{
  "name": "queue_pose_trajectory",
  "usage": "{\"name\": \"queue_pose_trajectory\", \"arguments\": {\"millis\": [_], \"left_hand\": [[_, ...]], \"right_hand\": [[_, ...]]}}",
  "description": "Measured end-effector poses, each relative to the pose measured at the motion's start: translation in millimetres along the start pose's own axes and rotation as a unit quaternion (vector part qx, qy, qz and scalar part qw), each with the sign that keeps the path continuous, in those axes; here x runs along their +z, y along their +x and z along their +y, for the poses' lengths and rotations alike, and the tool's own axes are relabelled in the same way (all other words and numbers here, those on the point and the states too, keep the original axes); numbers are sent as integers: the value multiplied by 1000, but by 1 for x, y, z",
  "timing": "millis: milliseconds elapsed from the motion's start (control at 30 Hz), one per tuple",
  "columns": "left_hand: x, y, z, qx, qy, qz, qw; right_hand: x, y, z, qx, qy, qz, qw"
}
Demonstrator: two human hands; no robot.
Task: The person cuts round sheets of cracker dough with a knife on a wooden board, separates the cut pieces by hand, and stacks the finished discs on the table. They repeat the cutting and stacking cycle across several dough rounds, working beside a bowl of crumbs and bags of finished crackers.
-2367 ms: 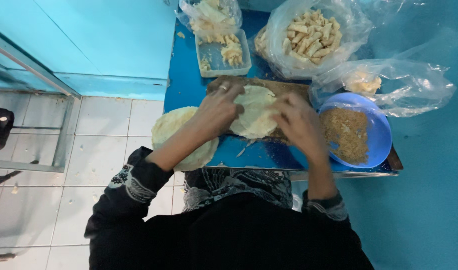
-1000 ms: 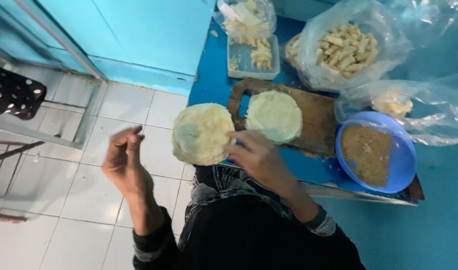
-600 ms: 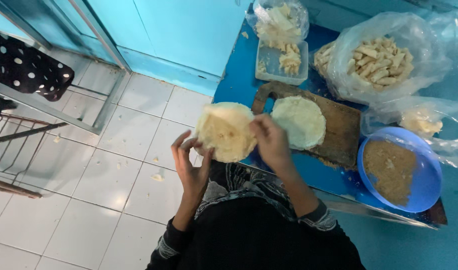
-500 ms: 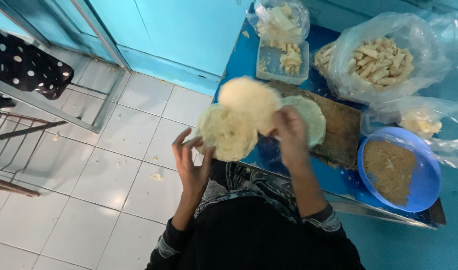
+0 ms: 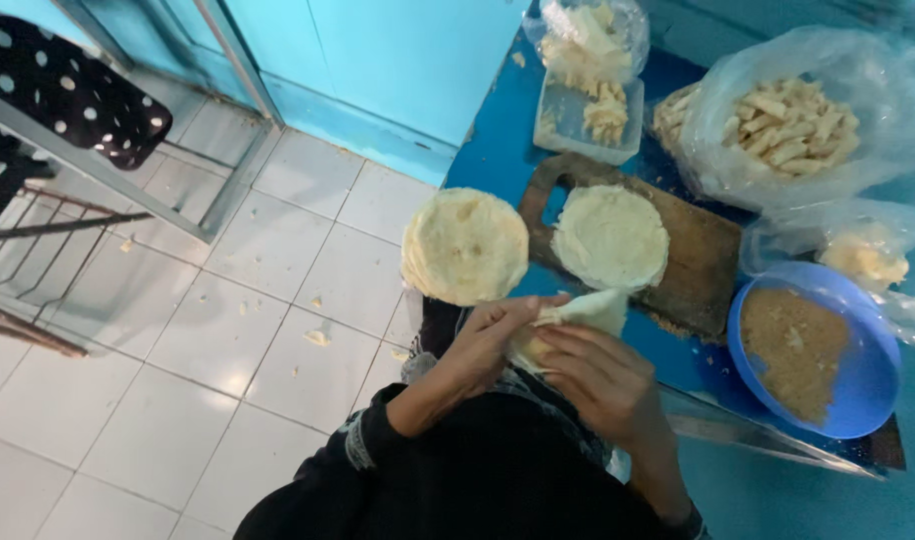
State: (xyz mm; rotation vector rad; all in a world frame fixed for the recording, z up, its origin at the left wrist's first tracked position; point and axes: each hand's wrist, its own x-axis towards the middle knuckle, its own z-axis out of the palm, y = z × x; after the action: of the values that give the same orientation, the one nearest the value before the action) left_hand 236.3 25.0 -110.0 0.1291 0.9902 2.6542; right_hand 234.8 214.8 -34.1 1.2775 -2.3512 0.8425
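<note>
Change: half a second ago the right hand lifted a round sheet high over the stack; now both hands have drawn in close to the body with that sheet folded between them.
Wrapper sheet (image 5: pixel 588 310): pale, thin, creased into a fold, held in the air at the near edge of the desk (image 5: pixel 498 150), just near of the board.
Left hand (image 5: pixel 493 345): fingers curled, pinching the left side of the fold.
Right hand (image 5: pixel 603 385): fingers closed over the sheet from the right, cupping it.
Stack of wrappers (image 5: pixel 465 245): round pile sticking out past the left edge of the desk over the tiled floor (image 5: pixel 228 350).
Risk: the thin sheet could tear if the two hands pull apart; the overhanging stack could slide to the floor if nudged by an elbow.
Wooden board (image 5: pixel 698 255): brown, with another round sheet (image 5: pixel 610 235) lying flat on it.
Blue bowl (image 5: pixel 868 390): right of the hands, filled with brown crumbs.
Far side: a clear tub (image 5: pixel 568 125) and plastic bags (image 5: pixel 778 120) of pale sticks.
In the way: nothing lies between hands and board.
</note>
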Motion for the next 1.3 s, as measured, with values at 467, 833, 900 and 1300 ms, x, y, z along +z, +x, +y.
{"name": "queue_pose_trajectory", "arguments": {"millis": [467,833,900,1300], "left_hand": [[45,-15,-42,318,444,70,835],[20,-10,-75,277,294,58,913],[15,-12,-80,226,394,127,882],[14,-19,-86,333,364,16,870]], "right_hand": [[49,-69,21,236,119,215,940],[79,-105,44,257,427,310,809],[82,-107,43,295,424,323,793],[42,-83,34,330,627,287,644]]}}
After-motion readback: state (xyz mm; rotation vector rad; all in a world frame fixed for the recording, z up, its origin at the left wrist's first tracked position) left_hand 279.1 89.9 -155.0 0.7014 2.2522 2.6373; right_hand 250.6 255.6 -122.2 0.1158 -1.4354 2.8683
